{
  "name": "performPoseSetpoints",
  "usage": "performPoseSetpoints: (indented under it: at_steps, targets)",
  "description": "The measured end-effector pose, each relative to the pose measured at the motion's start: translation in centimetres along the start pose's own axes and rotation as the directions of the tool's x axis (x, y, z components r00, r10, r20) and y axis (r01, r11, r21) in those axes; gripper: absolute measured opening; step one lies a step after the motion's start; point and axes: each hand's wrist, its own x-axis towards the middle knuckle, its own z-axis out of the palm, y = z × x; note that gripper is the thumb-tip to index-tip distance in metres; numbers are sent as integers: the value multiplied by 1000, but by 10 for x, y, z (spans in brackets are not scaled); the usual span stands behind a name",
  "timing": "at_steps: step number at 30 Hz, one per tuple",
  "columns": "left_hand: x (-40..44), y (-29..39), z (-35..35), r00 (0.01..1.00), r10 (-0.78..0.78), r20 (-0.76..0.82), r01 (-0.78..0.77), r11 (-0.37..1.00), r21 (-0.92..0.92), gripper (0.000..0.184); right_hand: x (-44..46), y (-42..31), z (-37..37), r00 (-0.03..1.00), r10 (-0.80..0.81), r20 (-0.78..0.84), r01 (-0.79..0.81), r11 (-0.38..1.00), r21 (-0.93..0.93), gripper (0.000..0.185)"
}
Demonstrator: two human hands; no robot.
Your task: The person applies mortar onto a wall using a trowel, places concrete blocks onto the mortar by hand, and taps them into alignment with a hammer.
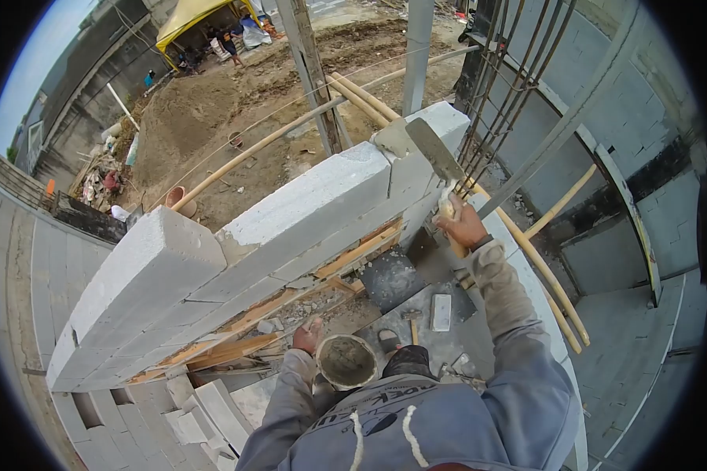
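Note:
My right hand (461, 224) is closed round the handle of a trowel (436, 151), its long metal blade reaching up to the block wall (306, 188). Beside the blade, grey wet mortar (393, 138) lies on the wall's top at a gap between two white blocks. Low at my left side is a bucket (347, 363) with grey mortar inside. My left hand (308, 335) is closed at the bucket's left rim, fingers curled; the exact hold is partly hidden. A taller white block (145, 267) stands at the wall's left end.
A hammer (413, 323) and a loose white block (441, 312) lie by my foot. Bamboo poles (543, 263) and upright steel bars (504, 90) stand close on the right. A timber post (313, 74) rises behind the wall. People are far off under a yellow canopy (200, 22).

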Motion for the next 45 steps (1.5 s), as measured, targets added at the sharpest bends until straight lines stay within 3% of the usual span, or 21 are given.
performPoseSetpoints:
  at_steps: [1,2,3,4,5,7,9,10,11,15,17,18,21,24,26,28,35,37,38,40,45]
  targets:
    - [6,-11,-1,998,-52,19,53,997,-64,48,16,-24,-36,989,32,146,-36,999,27,45]
    - [1,-13,-3,999,-50,19,52,996,-78,48,23,-61,-59,996,53,78,-34,975,-221,45]
    - [-7,-13,-5,999,-25,-37,22,996,-81,53,37,-68,-69,999,-48,-11,35,844,-535,41]
    - [-13,-14,-3,995,-3,-97,-5,997,-83,58,50,-72,-75,982,-177,-57,65,612,-788,38]
    - [-22,-18,0,995,-10,-102,0,995,-95,58,63,-75,-74,982,-182,-44,76,605,-792,38]
    - [-48,-39,4,942,-237,-239,276,951,143,71,78,-75,-59,986,-109,-125,-34,603,-797,40]
    - [-71,-65,8,952,-303,-44,302,953,-16,80,89,-76,-43,987,-79,-142,-68,592,-803,42]
    - [-63,-119,33,951,-305,-50,304,952,-11,80,93,-75,-36,992,-28,-122,-82,589,-804,43]
    - [-63,-183,34,952,-301,-47,303,953,21,70,95,-69,-28,994,28,-103,-99,587,-803,44]
    - [-118,-163,11,949,-312,-34,306,944,-127,56,95,-56,-12,997,-2,-75,-60,583,-810,44]
    - [-134,-164,-10,862,-496,102,505,828,-242,45,91,-50,1,999,-26,-26,-6,591,-807,44]
    - [-135,-163,-19,849,-516,111,528,832,-168,47,85,-52,11,998,-66,-22,20,575,-818,41]
    - [-121,-179,-30,861,-489,141,507,848,-155,49,73,-40,53,987,-132,-90,2,574,-819,35]
    - [-78,-236,-16,941,-318,-111,314,948,-56,53,59,-38,96,969,-177,-174,-30,612,-790,29]
    - [-75,-179,-29,983,-181,-45,175,979,-105,51,50,-41,124,965,-183,-185,-28,634,-773,26]
    - [-88,-97,-43,976,-218,20,206,885,-418,47,46,-46,148,960,-185,-212,-38,660,-750,24]
    - [-86,-130,-47,973,-233,-3,201,848,-490,47,29,-66,218,958,-180,-222,-51,655,-754,20]
    - [-84,-193,-44,978,-207,-11,200,959,-200,51,21,-76,231,956,-175,-237,-63,663,-746,21]
    - [-90,-203,-43,977,-212,-13,205,957,-206,51,19,-78,239,957,-177,-229,-57,660,-749,21]
    - [-100,-222,-46,915,-401,54,404,909,-102,54,14,-80,259,952,-199,-233,-53,641,-766,21]
    - [-107,-235,-48,923,-383,48,385,904,-188,51,3,-88,304,944,-268,-193,-44,476,-878,20]
